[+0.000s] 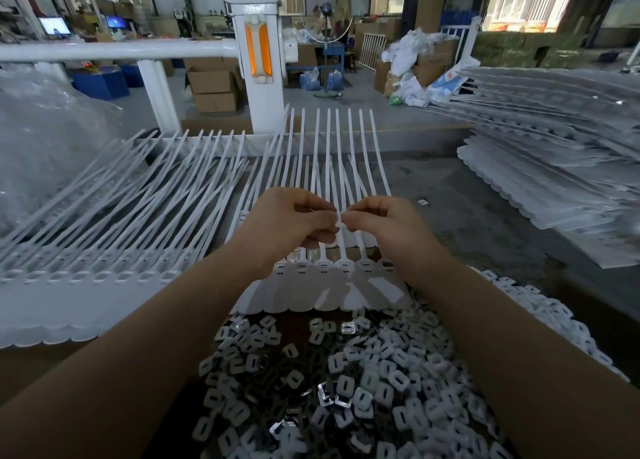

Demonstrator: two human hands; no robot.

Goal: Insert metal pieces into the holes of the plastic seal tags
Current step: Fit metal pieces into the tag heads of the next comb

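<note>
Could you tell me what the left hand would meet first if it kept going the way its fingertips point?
Probably the right hand: the left hand points rightward, both pinching one small white piece between their fingertips. Depth looks matched, though unconfirmed.

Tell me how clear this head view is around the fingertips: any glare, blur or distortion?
Head view: wide-angle bending curves the white rail and edges; left hand and right hand are evenly lit but soft, the small white piece pinched between them is blurry; metal pieces glint below.

we see a factory floor: stacked cardboard boxes (pixel 214 88), a standing fan (pixel 326 19), and heaps of white seal tags (pixel 554 154).
</note>
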